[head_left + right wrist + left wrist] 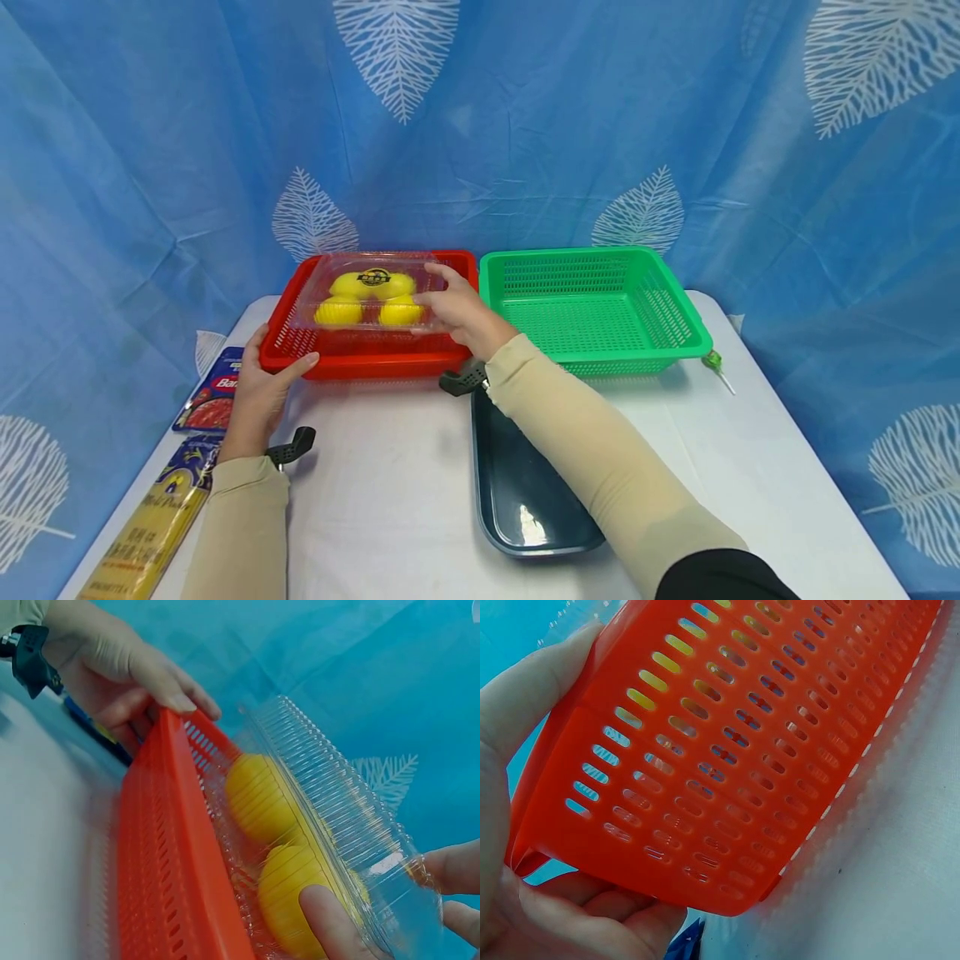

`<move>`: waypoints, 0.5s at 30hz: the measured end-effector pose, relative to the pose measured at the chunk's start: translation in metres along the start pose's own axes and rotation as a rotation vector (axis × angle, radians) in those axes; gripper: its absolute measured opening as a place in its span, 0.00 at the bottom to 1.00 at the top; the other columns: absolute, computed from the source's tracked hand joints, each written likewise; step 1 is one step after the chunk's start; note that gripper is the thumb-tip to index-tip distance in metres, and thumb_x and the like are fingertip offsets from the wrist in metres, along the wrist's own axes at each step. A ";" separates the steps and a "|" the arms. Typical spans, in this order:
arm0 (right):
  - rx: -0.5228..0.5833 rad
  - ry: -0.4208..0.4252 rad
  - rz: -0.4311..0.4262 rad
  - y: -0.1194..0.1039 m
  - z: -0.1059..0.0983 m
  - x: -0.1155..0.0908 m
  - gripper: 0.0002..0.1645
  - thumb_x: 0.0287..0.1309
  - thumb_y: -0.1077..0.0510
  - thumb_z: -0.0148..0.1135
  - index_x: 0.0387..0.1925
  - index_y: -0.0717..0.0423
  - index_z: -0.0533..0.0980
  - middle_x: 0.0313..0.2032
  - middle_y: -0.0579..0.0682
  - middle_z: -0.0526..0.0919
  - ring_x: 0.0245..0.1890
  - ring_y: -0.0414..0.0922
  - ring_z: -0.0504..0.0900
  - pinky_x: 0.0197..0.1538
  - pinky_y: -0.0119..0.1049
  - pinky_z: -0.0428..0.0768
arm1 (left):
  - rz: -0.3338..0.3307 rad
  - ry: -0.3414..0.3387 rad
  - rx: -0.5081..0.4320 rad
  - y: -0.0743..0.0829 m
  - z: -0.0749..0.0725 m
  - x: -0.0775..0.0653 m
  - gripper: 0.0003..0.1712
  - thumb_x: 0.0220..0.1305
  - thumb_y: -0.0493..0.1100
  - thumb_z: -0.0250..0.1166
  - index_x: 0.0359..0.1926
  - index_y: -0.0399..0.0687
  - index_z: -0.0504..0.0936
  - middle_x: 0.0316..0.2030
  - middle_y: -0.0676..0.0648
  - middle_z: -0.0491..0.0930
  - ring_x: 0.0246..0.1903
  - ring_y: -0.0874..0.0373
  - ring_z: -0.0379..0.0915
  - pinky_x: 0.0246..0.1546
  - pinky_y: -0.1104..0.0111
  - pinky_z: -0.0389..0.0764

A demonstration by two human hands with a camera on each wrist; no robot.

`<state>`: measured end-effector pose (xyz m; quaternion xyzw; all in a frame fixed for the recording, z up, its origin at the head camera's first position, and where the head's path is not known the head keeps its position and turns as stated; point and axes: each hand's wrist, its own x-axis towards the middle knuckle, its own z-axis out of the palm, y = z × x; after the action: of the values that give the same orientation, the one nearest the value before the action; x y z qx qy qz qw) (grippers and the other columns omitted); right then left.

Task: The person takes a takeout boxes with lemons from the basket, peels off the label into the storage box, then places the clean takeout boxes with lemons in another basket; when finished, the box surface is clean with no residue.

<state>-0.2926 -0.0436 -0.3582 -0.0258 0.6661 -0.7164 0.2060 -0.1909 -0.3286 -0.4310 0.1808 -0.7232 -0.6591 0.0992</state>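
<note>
A clear plastic clamshell box (367, 315) with several yellow rounded pieces (259, 796) inside and a dark label on top is tilted over the red basket (375, 367). My right hand (457, 308) grips its right end, the thumb along the near side and the fingers on the far side. At the basket's front left corner, my left hand (266, 383) holds the rim, thumb over the top and fingers underneath, as the left wrist view shows. Yellow colour shows through the slots of the basket wall (727, 780).
Right of the red basket stands a green basket (585, 321), with a wrapped lollipop (714, 362) beside it. A dark tray (525, 492) lies under my right forearm. Along the left edge are a blue-and-red packet (213, 400) and a pasta packet (150, 533).
</note>
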 end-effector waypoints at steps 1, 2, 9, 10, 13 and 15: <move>-0.007 0.002 -0.004 -0.001 -0.001 -0.001 0.39 0.57 0.62 0.64 0.66 0.35 0.62 0.60 0.53 0.62 0.27 0.52 0.76 0.36 0.45 0.82 | -0.001 -0.001 0.005 0.000 0.000 0.000 0.63 0.43 0.55 0.75 0.72 0.73 0.41 0.71 0.54 0.44 0.69 0.48 0.41 0.57 0.54 0.65; -0.016 0.004 -0.008 -0.002 -0.001 -0.003 0.39 0.57 0.62 0.64 0.66 0.35 0.62 0.60 0.53 0.62 0.25 0.51 0.74 0.36 0.44 0.82 | -0.004 -0.001 0.012 0.000 0.000 0.000 0.63 0.43 0.55 0.75 0.72 0.73 0.41 0.71 0.55 0.44 0.69 0.48 0.41 0.57 0.54 0.65; 0.001 -0.019 -0.015 -0.010 -0.004 -0.012 0.39 0.59 0.63 0.62 0.67 0.37 0.60 0.61 0.53 0.61 0.12 0.46 0.62 0.36 0.46 0.82 | -0.014 -0.008 0.026 0.000 -0.002 -0.001 0.62 0.45 0.56 0.74 0.72 0.74 0.40 0.72 0.53 0.43 0.69 0.47 0.39 0.57 0.51 0.64; 0.007 -0.024 -0.018 -0.011 -0.004 -0.014 0.39 0.59 0.63 0.62 0.67 0.37 0.60 0.62 0.53 0.60 0.11 0.46 0.58 0.36 0.46 0.82 | -0.016 -0.006 0.029 0.000 -0.002 -0.001 0.62 0.46 0.55 0.74 0.72 0.74 0.40 0.72 0.53 0.43 0.69 0.47 0.40 0.57 0.52 0.64; 0.052 -0.052 -0.028 -0.014 -0.005 -0.018 0.39 0.59 0.64 0.61 0.68 0.38 0.59 0.64 0.55 0.58 0.10 0.45 0.58 0.36 0.49 0.82 | -0.020 -0.006 0.023 0.001 -0.001 -0.001 0.60 0.48 0.53 0.74 0.72 0.74 0.41 0.71 0.54 0.43 0.69 0.48 0.40 0.58 0.54 0.65; 0.071 -0.071 -0.037 -0.015 -0.006 -0.022 0.39 0.59 0.65 0.61 0.68 0.39 0.59 0.65 0.54 0.56 0.10 0.46 0.60 0.36 0.51 0.81 | -0.021 -0.004 0.022 0.001 0.000 -0.001 0.60 0.48 0.52 0.74 0.72 0.74 0.41 0.71 0.54 0.43 0.69 0.48 0.39 0.58 0.54 0.64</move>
<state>-0.2786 -0.0307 -0.3389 -0.0561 0.6318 -0.7421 0.2167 -0.1904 -0.3283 -0.4300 0.1881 -0.7288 -0.6523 0.0891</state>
